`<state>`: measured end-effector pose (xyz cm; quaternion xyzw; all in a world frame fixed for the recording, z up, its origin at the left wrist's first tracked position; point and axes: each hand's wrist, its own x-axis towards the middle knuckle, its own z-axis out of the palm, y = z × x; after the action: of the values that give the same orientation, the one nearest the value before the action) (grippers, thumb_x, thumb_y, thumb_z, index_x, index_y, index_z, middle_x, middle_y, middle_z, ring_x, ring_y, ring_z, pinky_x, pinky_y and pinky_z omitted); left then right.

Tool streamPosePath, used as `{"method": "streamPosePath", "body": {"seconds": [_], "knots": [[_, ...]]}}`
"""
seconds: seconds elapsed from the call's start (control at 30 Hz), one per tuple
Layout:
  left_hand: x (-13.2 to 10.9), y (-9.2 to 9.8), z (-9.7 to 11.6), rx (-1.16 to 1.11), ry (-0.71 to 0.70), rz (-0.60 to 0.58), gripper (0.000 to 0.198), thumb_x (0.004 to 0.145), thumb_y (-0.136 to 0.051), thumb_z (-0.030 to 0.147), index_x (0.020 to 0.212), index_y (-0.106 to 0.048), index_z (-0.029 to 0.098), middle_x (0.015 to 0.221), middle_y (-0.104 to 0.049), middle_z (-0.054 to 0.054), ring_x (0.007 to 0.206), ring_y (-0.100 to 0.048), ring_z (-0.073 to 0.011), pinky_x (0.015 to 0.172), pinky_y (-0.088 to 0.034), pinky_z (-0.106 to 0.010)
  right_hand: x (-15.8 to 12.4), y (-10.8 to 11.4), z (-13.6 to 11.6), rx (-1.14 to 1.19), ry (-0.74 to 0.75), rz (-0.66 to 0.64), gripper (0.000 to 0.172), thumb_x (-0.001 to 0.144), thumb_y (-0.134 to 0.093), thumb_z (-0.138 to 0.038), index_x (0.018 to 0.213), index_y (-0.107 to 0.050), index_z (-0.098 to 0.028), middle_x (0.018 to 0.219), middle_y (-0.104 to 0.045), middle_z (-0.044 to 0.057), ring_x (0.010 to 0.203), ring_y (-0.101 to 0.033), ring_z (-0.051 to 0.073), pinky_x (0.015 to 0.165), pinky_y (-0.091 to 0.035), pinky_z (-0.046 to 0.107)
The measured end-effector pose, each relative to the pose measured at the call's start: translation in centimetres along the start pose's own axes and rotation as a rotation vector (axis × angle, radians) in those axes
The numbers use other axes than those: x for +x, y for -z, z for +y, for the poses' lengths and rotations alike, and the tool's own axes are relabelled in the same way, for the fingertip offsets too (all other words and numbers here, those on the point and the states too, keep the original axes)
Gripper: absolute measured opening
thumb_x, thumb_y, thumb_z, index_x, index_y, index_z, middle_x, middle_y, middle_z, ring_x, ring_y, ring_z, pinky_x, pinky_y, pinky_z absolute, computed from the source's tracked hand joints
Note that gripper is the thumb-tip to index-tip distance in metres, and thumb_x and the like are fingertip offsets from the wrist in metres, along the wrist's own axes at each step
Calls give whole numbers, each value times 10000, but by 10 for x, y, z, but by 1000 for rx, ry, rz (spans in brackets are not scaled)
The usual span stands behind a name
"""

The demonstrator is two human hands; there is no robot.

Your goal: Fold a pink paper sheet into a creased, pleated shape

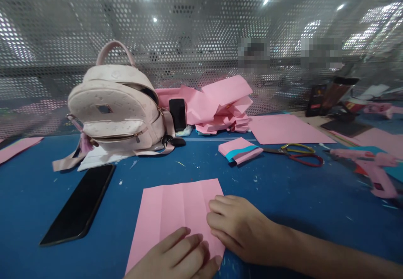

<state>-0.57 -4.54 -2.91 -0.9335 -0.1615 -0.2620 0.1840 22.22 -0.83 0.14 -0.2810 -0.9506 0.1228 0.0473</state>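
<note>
A pink paper sheet point(176, 212) with vertical creases lies on the blue table point(299, 199) in front of me. My left hand point(176, 258) rests flat on its near edge, fingers stretched out and together. My right hand point(236, 226) sits at the sheet's right edge, its fingers curled and their tips pressing on the paper; I cannot tell whether it pinches the edge.
A black phone point(80, 203) lies left of the sheet. Behind stand a pale pink backpack point(118, 107), a second phone point(178, 114) and crumpled pink paper point(220, 105). A folded pink-and-teal piece point(239, 149), scissors point(297, 153), a flat pink sheet point(288, 129) and a pink glue gun point(371, 165) lie right. A perforated metal screen point(201, 31) closes the back.
</note>
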Motion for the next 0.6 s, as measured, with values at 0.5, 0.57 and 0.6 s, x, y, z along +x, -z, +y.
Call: {"method": "streamPosePath", "body": {"seconds": [0.5, 0.57, 0.6], "knots": [[3, 5, 2, -2, 24, -1, 287, 1031, -430, 158, 1146, -673, 260, 947, -721, 62, 868, -691, -123, 872, -533, -261, 0, 1, -1, -29, 18, 11, 195, 980, -382, -188, 835, -512, -189, 866, -560, 36, 764, -456, 178, 671, -335, 317], [4, 6, 1, 1, 24, -3, 290, 1034, -417, 161, 1139, -673, 249, 950, -725, 60, 867, -694, -123, 867, -537, -258, 0, 1, -1, -29, 17, 9, 192, 979, -385, -186, 836, -511, -189, 867, -561, 37, 762, -454, 178, 673, -337, 315], [4, 6, 1, 4, 21, -5, 298, 1036, -407, 156, 1143, -670, 245, 955, -726, 59, 872, -695, -124, 866, -539, -258, 0, 1, -1, -29, 17, 8, 192, 980, -385, -185, 836, -512, -189, 866, -561, 38, 761, -454, 178, 674, -338, 315]]}}
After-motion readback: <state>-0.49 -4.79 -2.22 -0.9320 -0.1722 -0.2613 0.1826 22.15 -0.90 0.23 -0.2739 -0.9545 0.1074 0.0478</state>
